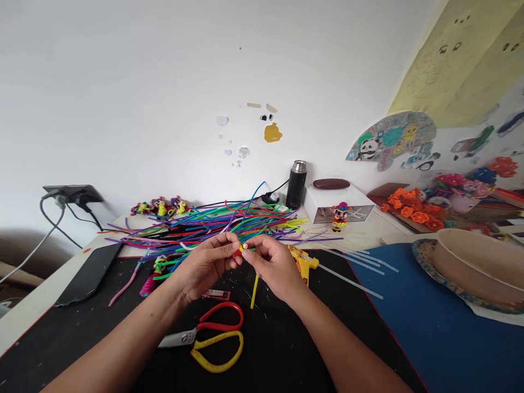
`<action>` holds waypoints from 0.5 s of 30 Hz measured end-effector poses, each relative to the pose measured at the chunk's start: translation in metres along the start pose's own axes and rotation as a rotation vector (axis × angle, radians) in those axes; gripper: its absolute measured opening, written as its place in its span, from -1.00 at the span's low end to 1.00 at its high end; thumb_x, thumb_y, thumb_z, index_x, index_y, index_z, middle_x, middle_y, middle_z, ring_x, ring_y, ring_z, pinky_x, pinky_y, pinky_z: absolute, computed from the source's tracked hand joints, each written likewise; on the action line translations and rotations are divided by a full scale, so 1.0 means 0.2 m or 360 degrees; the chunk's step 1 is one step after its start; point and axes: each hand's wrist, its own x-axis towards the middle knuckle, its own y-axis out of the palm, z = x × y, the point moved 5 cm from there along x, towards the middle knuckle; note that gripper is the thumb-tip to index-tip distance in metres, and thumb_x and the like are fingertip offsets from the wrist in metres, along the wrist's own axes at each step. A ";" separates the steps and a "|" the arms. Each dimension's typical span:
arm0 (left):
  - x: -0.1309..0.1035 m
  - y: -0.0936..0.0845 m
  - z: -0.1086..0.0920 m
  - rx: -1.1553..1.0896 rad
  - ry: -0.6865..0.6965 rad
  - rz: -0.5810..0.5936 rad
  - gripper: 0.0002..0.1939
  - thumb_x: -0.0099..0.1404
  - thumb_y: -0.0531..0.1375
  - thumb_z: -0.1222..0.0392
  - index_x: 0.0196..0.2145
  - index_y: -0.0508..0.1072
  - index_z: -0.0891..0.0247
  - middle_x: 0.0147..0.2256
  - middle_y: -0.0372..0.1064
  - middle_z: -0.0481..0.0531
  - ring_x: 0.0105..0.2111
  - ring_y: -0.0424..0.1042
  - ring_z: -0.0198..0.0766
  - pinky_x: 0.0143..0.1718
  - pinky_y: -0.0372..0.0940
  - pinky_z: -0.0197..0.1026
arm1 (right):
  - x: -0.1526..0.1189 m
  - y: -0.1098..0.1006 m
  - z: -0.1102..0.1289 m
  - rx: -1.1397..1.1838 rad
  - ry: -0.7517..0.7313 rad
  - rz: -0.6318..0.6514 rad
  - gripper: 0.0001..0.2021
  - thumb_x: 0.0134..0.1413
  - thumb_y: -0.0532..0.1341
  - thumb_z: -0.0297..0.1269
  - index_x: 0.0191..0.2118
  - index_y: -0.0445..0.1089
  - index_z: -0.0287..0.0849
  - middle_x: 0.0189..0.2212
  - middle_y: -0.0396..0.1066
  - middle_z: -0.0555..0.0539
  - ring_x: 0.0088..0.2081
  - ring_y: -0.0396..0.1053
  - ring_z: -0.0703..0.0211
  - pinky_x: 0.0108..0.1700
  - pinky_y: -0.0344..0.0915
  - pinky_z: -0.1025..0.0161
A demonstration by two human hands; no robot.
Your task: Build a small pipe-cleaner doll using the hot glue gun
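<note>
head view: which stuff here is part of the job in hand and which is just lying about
Likely part of the job: small red-and-yellow piece between left hand and right hand; coloured fuzzy stems; scissors; yellow glue gun; translucent sticks.

Probably just lying about: black flask; brown case; tan bowl; power strip.
</note>
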 end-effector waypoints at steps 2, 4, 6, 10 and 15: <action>0.00 0.00 0.00 0.0047 0.0012 0.0005 -0.74 0.06 0.57 0.27 -0.37 0.59 0.35 -0.45 0.48 -0.01 -0.50 0.50 -0.35 -0.47 0.42 -0.40 | 0.00 0.00 0.01 0.0024 0.0018 0.0005 -0.78 0.20 0.32 -0.09 -0.19 0.45 -0.13 -0.62 0.24 0.16 -0.62 0.19 0.32 -0.53 0.10 0.33; -0.01 0.01 -0.01 0.0082 0.0011 0.0004 -0.71 0.04 0.58 0.24 -0.35 0.60 0.36 -0.45 0.49 0.00 -0.50 0.50 -0.35 -0.47 0.40 -0.39 | 0.00 0.01 0.01 0.0046 0.0025 0.0018 -0.79 0.20 0.32 -0.10 -0.19 0.44 -0.13 -0.61 0.24 0.17 -0.63 0.18 0.33 -0.54 0.09 0.33; -0.01 0.01 -0.02 0.0103 -0.0003 0.0010 -0.69 0.02 0.59 0.23 -0.32 0.62 0.35 -0.45 0.51 0.01 -0.50 0.50 -0.35 -0.47 0.39 -0.38 | 0.00 0.01 0.01 0.0055 0.0017 0.0036 -0.79 0.21 0.32 -0.10 -0.19 0.45 -0.13 -0.60 0.26 0.16 -0.63 0.18 0.34 -0.53 0.09 0.33; -0.02 0.02 -0.04 0.0129 -0.0057 0.0050 -0.68 -0.01 0.59 0.23 -0.31 0.63 0.34 -0.46 0.51 0.00 -0.51 0.48 -0.35 -0.47 0.37 -0.37 | 0.00 0.02 0.00 0.0037 0.0006 0.0097 -0.81 0.25 0.32 -0.11 -0.18 0.46 -0.12 -0.58 0.29 0.15 -0.61 0.21 0.33 -0.51 0.10 0.34; -0.03 0.04 -0.04 0.0149 -0.0104 0.0079 -0.75 0.03 0.54 0.29 -0.34 0.61 0.33 -0.50 0.47 -0.01 -0.53 0.44 -0.36 -0.47 0.35 -0.37 | -0.01 0.02 0.01 -0.0015 0.0016 0.0125 -0.83 0.25 0.32 -0.14 -0.19 0.47 -0.12 -0.58 0.30 0.14 -0.60 0.23 0.32 -0.49 0.12 0.33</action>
